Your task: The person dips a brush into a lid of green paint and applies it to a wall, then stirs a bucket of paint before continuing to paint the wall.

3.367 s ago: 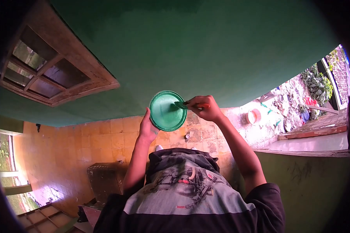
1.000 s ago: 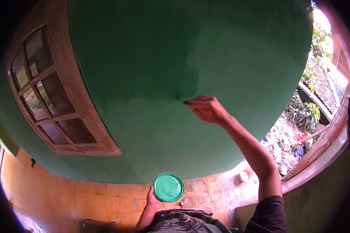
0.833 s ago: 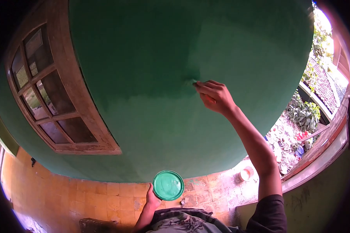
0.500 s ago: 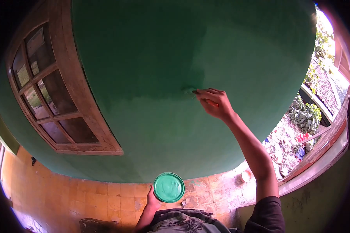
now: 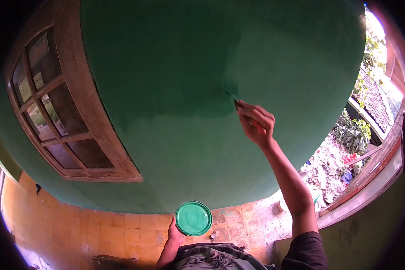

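My right hand (image 5: 258, 122) is closed round a paintbrush (image 5: 232, 96) with a reddish handle. Its green-coated bristles touch the green wall (image 5: 189, 148) near the border between a darker and a lighter patch of paint. Low in the view, my left hand (image 5: 176, 233) grips the edge of a round tub of green paint (image 5: 193, 218), held in front of my body. The thumb shows at the tub's left side; the other fingers are hidden beneath it.
A wooden-framed window (image 5: 72, 112) with several panes is set in the wall at left. Orange floor tiles (image 5: 112, 229) run along the wall's foot. At right, an opening gives onto rubble (image 5: 326, 173) and plants (image 5: 353, 130). A dark low object (image 5: 114, 262) stands near my left side.
My right hand has moved a little to the right with the paintbrush, whose bristles now point up and left on the wall. The tub has barely shifted.
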`<act>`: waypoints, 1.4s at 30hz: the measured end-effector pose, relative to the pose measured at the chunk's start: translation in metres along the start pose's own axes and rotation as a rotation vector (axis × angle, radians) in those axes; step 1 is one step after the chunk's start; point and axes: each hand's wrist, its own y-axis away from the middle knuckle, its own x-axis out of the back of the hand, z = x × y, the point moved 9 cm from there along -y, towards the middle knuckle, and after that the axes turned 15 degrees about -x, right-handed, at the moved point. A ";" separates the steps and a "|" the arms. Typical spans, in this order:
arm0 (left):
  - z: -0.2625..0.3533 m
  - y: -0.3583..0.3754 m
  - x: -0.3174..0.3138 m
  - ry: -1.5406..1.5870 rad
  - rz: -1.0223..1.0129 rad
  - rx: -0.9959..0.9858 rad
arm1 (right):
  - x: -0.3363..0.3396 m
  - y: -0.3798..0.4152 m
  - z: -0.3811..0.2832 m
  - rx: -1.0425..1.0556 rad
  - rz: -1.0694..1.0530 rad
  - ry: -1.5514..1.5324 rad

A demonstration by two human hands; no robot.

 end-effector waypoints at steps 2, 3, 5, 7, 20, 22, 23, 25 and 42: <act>-0.003 -0.002 0.004 0.003 -0.017 0.007 | -0.013 0.011 -0.004 0.054 -0.126 -0.194; -0.003 -0.002 0.002 0.005 -0.033 0.011 | -0.014 0.014 0.002 0.054 -0.126 -0.191; -0.004 -0.001 0.003 -0.024 -0.004 0.026 | -0.028 0.021 0.011 0.111 -0.256 -0.041; -0.002 -0.002 0.006 -0.052 0.023 0.034 | -0.005 0.003 0.019 0.044 -0.142 0.018; -0.004 -0.007 0.001 -0.047 -0.005 0.049 | 0.016 0.009 0.025 0.071 -0.090 0.065; -0.004 -0.008 0.000 -0.003 -0.016 0.045 | 0.031 0.002 0.013 0.043 -0.009 0.060; -0.005 -0.009 0.002 -0.001 -0.019 0.043 | 0.028 0.004 0.011 0.046 -0.008 0.060; -0.008 -0.008 0.007 0.003 -0.012 0.055 | 0.002 0.014 0.016 0.006 -0.275 -0.087; -0.010 -0.013 0.007 -0.045 0.008 0.049 | 0.025 -0.050 0.008 0.344 -0.170 0.283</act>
